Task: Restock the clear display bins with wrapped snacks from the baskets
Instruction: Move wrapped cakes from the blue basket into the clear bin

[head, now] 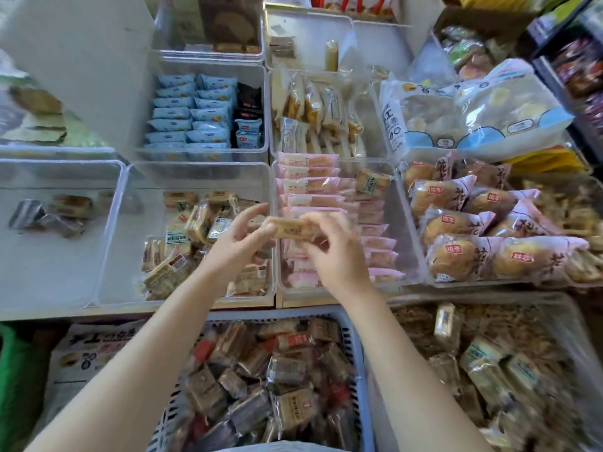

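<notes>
While both hands meet above the wall shared by two clear display bins, the left hand pinches one end of a tan wrapped snack and the right hand grips the other. The lavender basket sits nearer the person than this wall.

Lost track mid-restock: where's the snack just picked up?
In the head view, centre frame, the wrapped snack is held between the left hand and right hand, above the pink-packet bin's left edge.
</notes>
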The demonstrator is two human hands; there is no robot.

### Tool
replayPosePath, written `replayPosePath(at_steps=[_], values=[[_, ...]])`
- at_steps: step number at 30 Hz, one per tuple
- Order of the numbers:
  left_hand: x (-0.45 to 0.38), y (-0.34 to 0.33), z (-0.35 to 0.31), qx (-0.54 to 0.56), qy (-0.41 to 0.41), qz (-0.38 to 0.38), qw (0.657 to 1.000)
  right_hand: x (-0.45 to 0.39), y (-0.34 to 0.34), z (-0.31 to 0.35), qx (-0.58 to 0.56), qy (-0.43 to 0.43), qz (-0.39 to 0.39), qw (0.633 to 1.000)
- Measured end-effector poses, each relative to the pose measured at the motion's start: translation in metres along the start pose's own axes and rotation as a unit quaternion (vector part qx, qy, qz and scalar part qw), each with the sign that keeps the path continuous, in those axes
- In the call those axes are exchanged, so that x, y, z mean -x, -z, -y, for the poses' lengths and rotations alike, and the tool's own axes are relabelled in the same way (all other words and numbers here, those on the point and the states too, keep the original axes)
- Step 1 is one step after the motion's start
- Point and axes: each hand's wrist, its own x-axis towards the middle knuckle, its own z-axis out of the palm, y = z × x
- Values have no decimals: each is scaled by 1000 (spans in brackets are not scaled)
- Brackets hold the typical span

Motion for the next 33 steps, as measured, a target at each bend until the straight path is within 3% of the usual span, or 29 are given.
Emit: replayPosePath(at_steps=[3, 8, 10, 12, 14, 18, 21, 24, 33], values=[[12, 32, -5, -42, 16, -11, 999, 3, -28, 22, -25, 17, 79, 996], [17, 77, 17, -79, 20, -211, 974, 12, -46, 29, -16, -16, 135, 991], [7, 84, 30, -153, 39, -247, 956, 13, -45, 20, -8, -27, 139, 990], [-1, 76, 39, -301, 56, -230, 924, 11, -40, 9, -2, -46, 131, 990], [-5, 56, 44, -403, 18, -240, 883, 7, -30, -4, 10, -64, 106, 992], [-16, -8, 48, -405, -64, -182, 894, -11, -7, -37, 36, -107, 34, 993], [-26, -52, 60, -394, -47, -116, 911, -35, 11, -69, 57, -158, -34, 985], [-27, -69, 71, -437, -39, -114, 891, -64, 30, -103, 94, -200, -65, 973], [-29, -75, 75, -483, -29, -136, 864, -139, 29, -163, 304, -184, 14, 935]])
